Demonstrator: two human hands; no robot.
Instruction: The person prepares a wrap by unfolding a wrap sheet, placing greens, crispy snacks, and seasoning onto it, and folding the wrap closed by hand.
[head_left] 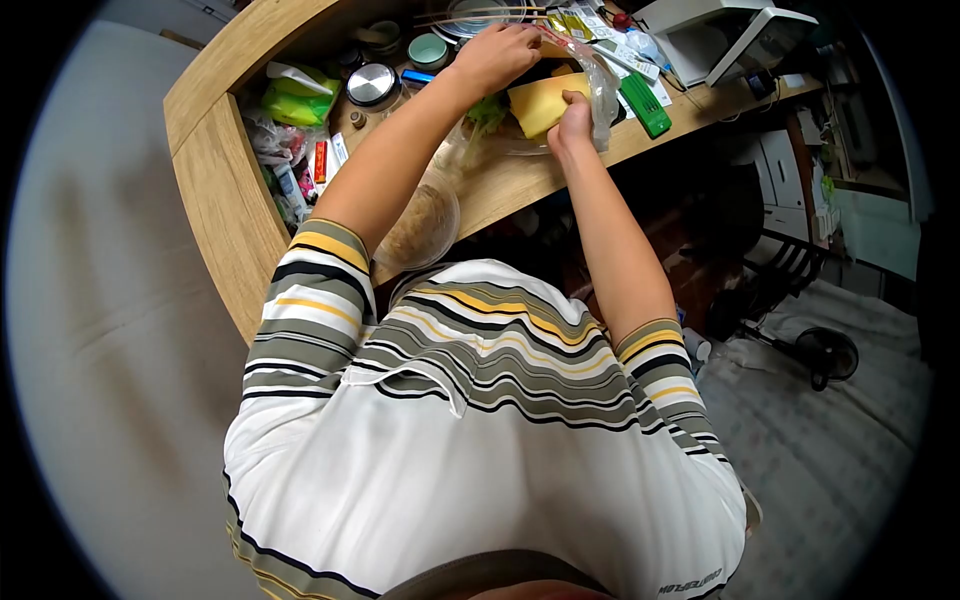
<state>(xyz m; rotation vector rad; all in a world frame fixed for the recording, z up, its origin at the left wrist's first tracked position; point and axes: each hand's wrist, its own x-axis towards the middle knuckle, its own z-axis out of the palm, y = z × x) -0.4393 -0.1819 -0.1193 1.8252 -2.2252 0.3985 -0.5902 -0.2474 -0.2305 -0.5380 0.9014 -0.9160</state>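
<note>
A clear plastic bag [602, 95] lies on the wooden desk, between and around my hands. My left hand [497, 58] is at the bag's upper edge, fingers bent together near the red-marked plastic; what they pinch is too small to make out. My right hand [573, 122] is closed on a yellow block-like item [545, 103], thumb on top, at the bag's near side. Green leafy pieces [487, 115] lie just left of the yellow item. A round clear container [420, 225] with pale contents stands at the desk's front edge, below my left forearm.
On the desk [520, 190] are a silver-lidded jar [371, 86], a teal bowl [428, 51], a green box [645, 105] and a green packet [300, 96]. A white open-fronted case [690, 30] stands at the back right. A black fan [828, 355] is on the right.
</note>
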